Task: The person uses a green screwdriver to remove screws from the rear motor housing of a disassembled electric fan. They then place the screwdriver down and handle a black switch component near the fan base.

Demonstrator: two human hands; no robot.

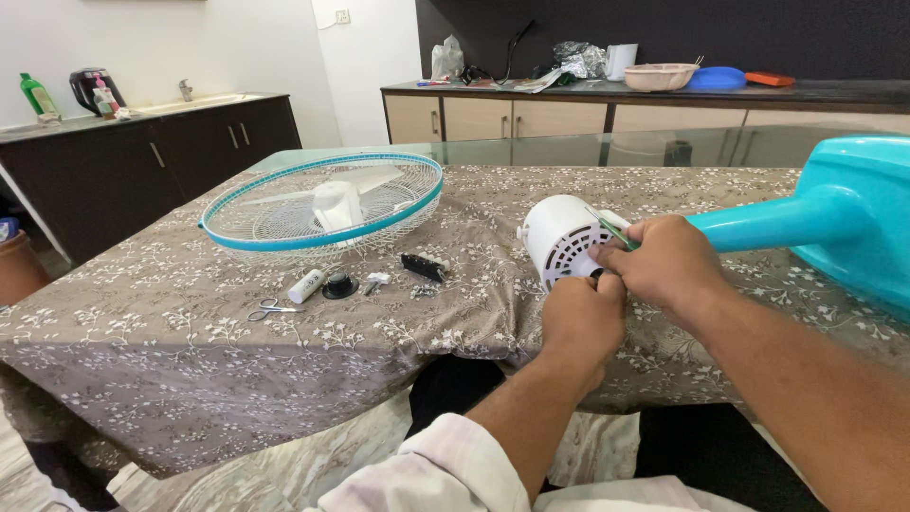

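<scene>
Head view, only view. Both forearms come in from bottom right and meet at the white fan motor housing (561,239), which lies on its side at the table's near-right edge, joined to the turquoise fan stand (834,220) that runs off right.

Left hand (582,318): fist-like, fingers curled and pressed together, knuckles up, touching the lower rear of the housing. What it pinches, if anything, cannot be told; a small dark bit shows at its top.

Right hand (664,264): just above and touching the left hand, fingers closed on a thin green-handled screwdriver (618,234), whose shaft angles up-left over the housing's vented back.

Counts on the floral tablecloth (190,351):
- one fan grille (322,204), white wire with turquoise rim, lying flat, well apart to the left of the hands; pale blades sit in it.
- one pair of scissors (274,309), near the front of the grille.
- one white cylinder piece (306,285), just beside one round black cap (339,285).
- one small white piece (375,282).
- one black rectangular part (423,267), with tiny loose bits just below it, too small to count.

Back counter (834,93): one pink bowl (660,76), one blue dish (717,79). Left counter: one green bottle (38,96), one dark kettle (95,87).
</scene>
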